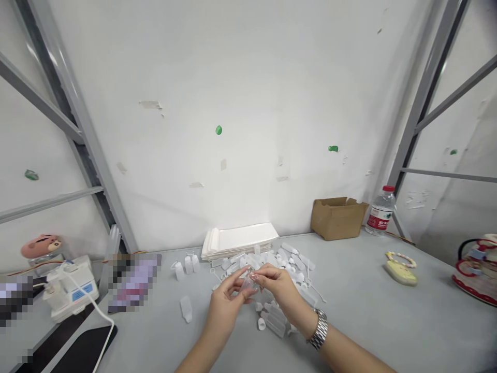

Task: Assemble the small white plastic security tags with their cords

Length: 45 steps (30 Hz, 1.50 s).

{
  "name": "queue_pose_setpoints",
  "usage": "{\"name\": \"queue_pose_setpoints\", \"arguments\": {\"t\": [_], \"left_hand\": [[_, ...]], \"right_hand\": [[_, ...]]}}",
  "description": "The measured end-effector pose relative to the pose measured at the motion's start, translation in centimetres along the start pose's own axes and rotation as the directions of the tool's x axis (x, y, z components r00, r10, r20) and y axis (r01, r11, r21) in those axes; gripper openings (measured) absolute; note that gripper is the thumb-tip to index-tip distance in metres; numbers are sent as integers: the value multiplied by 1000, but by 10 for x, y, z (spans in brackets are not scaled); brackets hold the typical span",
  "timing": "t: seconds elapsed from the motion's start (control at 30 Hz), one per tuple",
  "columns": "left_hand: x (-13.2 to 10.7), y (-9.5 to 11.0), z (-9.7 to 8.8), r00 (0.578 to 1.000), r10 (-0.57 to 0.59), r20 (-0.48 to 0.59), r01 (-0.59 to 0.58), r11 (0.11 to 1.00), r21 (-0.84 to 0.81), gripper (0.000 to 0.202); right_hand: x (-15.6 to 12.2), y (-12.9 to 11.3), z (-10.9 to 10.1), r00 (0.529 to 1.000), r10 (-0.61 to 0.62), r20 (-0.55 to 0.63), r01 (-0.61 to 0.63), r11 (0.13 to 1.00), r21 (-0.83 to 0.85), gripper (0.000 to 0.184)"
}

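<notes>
- Apparently, the left hand [225, 300] steadies a small bottle [248, 284] so the right hand [276, 284] can pinch its top, mostly hidden.
- Loose bottles [274, 325] lie close, presumably for easy reach.

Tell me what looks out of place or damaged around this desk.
One small translucent bottle lies by itself left of the left hand, apart from the jumbled pile of bottles. The wall looks scruffy, with what seem leftover tape scraps. No spill shows.
</notes>
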<state>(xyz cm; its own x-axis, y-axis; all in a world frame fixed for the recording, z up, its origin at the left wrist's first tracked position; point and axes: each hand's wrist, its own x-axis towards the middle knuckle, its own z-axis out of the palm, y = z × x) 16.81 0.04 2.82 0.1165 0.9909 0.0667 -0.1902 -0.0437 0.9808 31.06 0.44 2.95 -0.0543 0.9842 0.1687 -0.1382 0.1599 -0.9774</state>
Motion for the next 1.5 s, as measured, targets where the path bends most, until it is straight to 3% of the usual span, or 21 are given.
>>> {"name": "queue_pose_setpoints", "arguments": {"t": [0.17, 0.37, 0.5, 0.6, 0.73, 0.9, 1.0, 1.07, 1.13, 1.2, 1.27, 1.37, 1.5], "left_hand": [[-2, 4, 0, 998, -49, 31, 50, 999, -8, 65], [-1, 2, -1, 998, -35, 53, 35, 999, 14, 47], [1, -2, -3, 1000, 8, 18, -8, 1000, 6, 35], [3, -1, -5, 999, 19, -33, -20, 1000, -24, 42], [6, 1, -8, 996, 19, -90, -25, 998, -65, 51], [8, -1, -10, 993, -35, -114, 22, 993, -114, 52], [9, 0, -11, 988, -59, -140, 38, 989, -144, 50], [9, 2, -12, 985, -54, -166, 27, 986, -165, 46], [9, 4, -14, 980, -42, -195, 6, 984, -179, 40], [10, 5, -16, 976, -39, -216, -1, 983, -184, 37], [9, 5, -17, 974, -45, -223, 3, 983, -186, 35], [8, 4, -16, 975, -47, -215, 6, 982, -187, 36], [6, 5, -12, 975, -52, -215, 13, 984, -178, 37]], "right_hand": [[-3, -7, 3, 1000, -4, -1, 4, 999, -53, 14], [-3, -7, 2, 997, -40, 58, 46, 994, -97, 20], [2, -2, -2, 999, -11, 42, 11, 1000, -3, 31], [6, -4, -7, 997, 78, -13, -75, 989, 126, 28], [6, -9, -13, 992, 106, 61, -116, 977, 177, 27], [8, -5, -14, 992, 78, 103, -85, 994, 67, 27], [11, 2, -17, 999, 13, 53, -2, 980, -201, 25], [13, 7, -21, 992, -113, 63, 129, 866, -483, 27], [14, 12, -26, 960, -238, 151, 273, 655, -705, 32], [15, 18, -28, 920, -292, 262, 374, 452, -810, 37], [17, 23, -29, 889, -287, 358, 439, 310, -843, 38], [20, 29, -29, 872, -243, 425, 473, 195, -859, 32], [23, 31, -28, 887, -199, 416, 446, 139, -884, 19]]}}
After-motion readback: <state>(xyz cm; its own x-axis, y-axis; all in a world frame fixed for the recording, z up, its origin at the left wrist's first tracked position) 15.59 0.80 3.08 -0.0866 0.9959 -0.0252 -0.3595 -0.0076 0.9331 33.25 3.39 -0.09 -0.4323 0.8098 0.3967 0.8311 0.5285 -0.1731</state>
